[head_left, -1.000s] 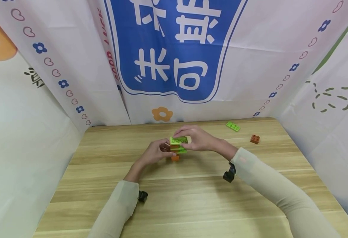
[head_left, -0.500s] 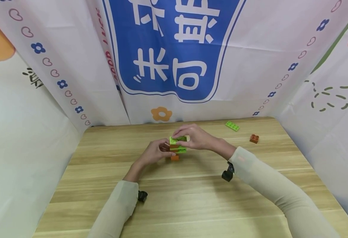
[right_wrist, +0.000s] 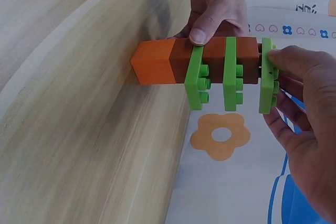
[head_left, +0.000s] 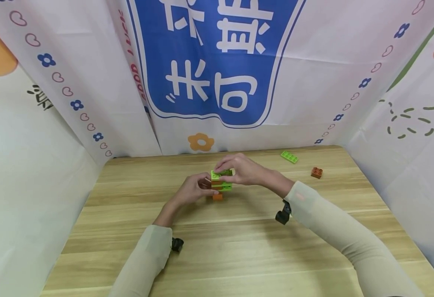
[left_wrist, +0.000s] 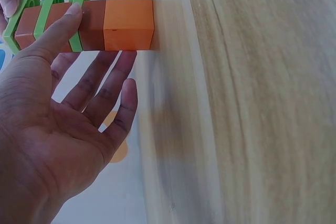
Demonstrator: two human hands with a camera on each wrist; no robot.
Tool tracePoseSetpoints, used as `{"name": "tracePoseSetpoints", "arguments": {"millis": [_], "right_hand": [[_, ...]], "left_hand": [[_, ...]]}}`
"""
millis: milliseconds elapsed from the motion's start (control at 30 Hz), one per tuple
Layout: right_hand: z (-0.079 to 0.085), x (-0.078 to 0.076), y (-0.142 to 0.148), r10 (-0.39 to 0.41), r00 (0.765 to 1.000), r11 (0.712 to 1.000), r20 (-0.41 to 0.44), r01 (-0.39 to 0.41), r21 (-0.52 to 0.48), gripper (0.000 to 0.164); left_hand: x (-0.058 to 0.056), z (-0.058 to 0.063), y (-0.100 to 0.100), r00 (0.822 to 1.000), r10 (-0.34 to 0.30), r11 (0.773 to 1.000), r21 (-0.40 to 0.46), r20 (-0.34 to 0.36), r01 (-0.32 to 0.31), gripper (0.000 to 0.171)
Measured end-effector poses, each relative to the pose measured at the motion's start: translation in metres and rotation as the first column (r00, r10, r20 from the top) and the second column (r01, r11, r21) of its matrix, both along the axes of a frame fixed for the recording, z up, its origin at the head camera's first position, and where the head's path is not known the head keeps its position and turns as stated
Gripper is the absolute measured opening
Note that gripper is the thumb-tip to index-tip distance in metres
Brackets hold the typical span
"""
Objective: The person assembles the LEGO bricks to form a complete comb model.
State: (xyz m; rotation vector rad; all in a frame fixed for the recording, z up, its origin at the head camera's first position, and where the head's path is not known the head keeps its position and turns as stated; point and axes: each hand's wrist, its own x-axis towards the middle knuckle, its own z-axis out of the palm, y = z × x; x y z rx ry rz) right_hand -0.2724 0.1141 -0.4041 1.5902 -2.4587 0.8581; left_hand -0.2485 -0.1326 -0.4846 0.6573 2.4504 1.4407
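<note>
A tower of toy building bricks stands upright on the table. Its base is an orange brick (left_wrist: pixel 128 24); above it brown bricks (right_wrist: pixel 214 53) alternate with wider green plates that jut out to one side. My left hand (head_left: pixel 191 190) holds the tower partway up, thumb on the near side and fingers behind. At the top, my right hand (head_left: pixel 244 170) pinches the uppermost green plate (right_wrist: pixel 266 77) between thumb and fingers. That plate sits slightly tilted, and in the right wrist view a narrow gap with studs shows between it and the brown brick below.
A loose green plate (head_left: pixel 289 156) lies near the back edge of the wooden table (head_left: pixel 239 247), right of the tower. Closer in and further right is a loose brown brick (head_left: pixel 317 172). Printed white cloth (head_left: pixel 306 103) hangs behind and at both sides.
My right thumb has shifted slightly left across the top green plate since one second ago. The left hand and the tower stay in place; the head view has drifted a little.
</note>
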Motion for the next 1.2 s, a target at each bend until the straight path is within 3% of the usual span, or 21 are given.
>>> {"name": "tracePoseSetpoints", "arguments": {"millis": [533,933,1200], "right_hand": [[0.0017,-0.0003,-0.0002,0.010,0.999,1.000,-0.040,-0.009,0.018,0.022],[0.0036,-0.0020,-0.0016,-0.017,1.000,0.998,0.021,0.016,0.059,0.022],[0.0040,-0.0002,-0.0038,-0.027,1.000,0.998,0.015,0.026,0.061,0.022]], "left_hand": [[0.0007,0.0002,0.0016,1.000,0.003,1.000,-0.017,0.003,-0.003,0.022],[-0.0012,-0.0045,0.0009,1.000,0.008,1.000,-0.009,0.005,-0.008,0.022],[-0.0012,-0.0038,0.0004,1.000,0.006,1.000,0.002,0.003,-0.006,0.023]]}}
